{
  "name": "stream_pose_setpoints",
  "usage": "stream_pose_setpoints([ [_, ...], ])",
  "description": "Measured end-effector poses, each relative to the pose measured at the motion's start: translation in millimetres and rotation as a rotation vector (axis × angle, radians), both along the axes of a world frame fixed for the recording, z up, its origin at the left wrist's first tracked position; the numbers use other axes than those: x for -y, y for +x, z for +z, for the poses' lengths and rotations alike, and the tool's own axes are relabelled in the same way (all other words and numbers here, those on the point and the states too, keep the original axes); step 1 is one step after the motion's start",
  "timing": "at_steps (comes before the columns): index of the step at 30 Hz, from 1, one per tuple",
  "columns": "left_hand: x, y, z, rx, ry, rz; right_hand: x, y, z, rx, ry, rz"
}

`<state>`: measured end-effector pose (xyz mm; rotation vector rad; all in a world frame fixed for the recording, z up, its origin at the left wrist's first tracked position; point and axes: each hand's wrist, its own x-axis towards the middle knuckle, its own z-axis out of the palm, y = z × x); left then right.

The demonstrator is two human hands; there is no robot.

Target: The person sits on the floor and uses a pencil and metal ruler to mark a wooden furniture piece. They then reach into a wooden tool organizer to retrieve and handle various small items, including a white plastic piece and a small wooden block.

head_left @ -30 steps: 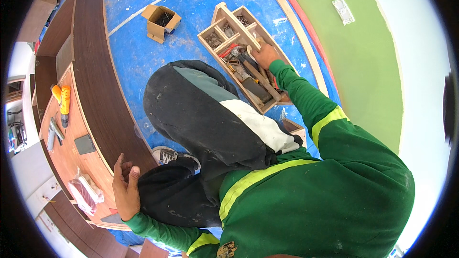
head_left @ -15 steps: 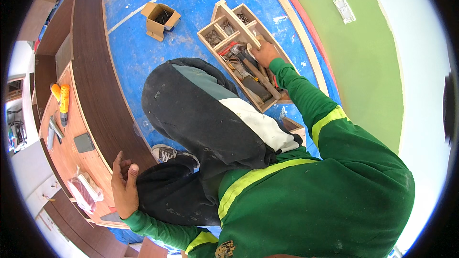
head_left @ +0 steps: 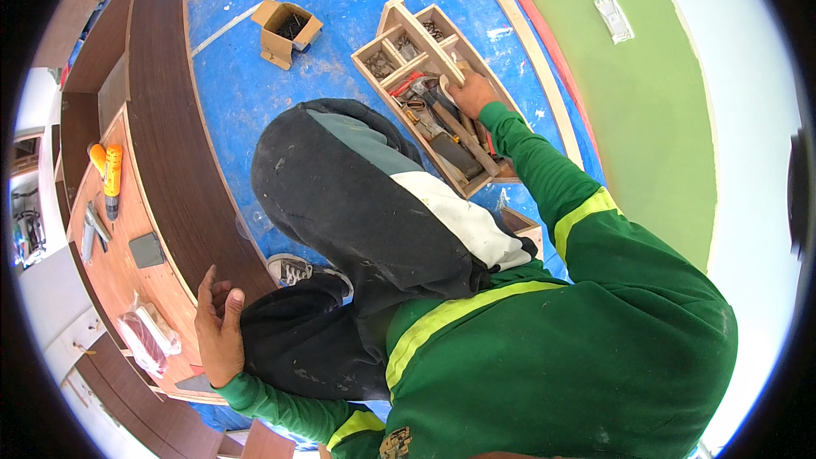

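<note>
My right hand (head_left: pixel 473 93) reaches into the wooden toolbox (head_left: pixel 495 68) on the floor, its fingers closed round the wooden carrying handle (head_left: pixel 422 41). A small whitish thing beside those fingers is too unclear to name. Under and around this hand lie a hammer (head_left: pixel 459 129) and other hand tools, with red grips among them. Small compartments at the box's far end hold loose metal hardware (head_left: pixel 379 65). My left hand (head_left: pixel 220 327) hangs empty by my knee, near the dark brown panel's edge, with fingers loosely bent and the thumb apart.
At left, a brown wooden cabinet (head_left: pixel 161 76) bears a yellow drill (head_left: pixel 112 178), a grey metal tool (head_left: pixel 92 229), a dark square pad (head_left: pixel 147 250) and a plastic-wrapped packet (head_left: pixel 146 336). An opened carton of screws (head_left: pixel 291 25) sits on blue sheeting (head_left: pixel 223 13). A timber strip (head_left: pixel 535 64) runs along the green wall.
Hardly anything differs. My left hand has shifted very slightly left and up in the picture, while my right hand keeps its hold on the toolbox handle.
</note>
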<state>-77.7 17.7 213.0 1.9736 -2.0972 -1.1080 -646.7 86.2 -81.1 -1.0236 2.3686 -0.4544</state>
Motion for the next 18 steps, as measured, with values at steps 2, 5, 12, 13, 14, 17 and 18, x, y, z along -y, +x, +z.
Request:
stream_pose_setpoints([
  [2,0.1,-2.7,2.5,-0.001,0.007,0.004,0.0,-0.1,-1.0,-0.009,-0.002,0.001],
  [5,-0.8,-1.6,2.6,-0.006,0.003,0.005,0.5,1.0,-0.1,-0.01,-0.012,0.001],
  [12,-2.2,-7.2,7.2,-0.01,0.019,0.028,0.2,0.7,1.4,0.002,-0.019,0.0],
  [13,-2.5,-6.9,7.2,-0.006,0.015,0.026,0.4,1.4,2.4,0.004,-0.021,0.002],
  [14,-2.6,-6.4,7.1,-0.002,0.012,0.024,0.6,1.8,3.2,0.006,-0.018,0.0],
  [17,-2.2,-2.4,4.5,0.005,0.002,0.016,0.6,1.8,3.4,0.005,-0.013,-0.003],
  [18,-1.8,-1.7,3.5,0.006,0.0,0.012,0.1,0.8,1.9,0.0,-0.014,-0.003],
])
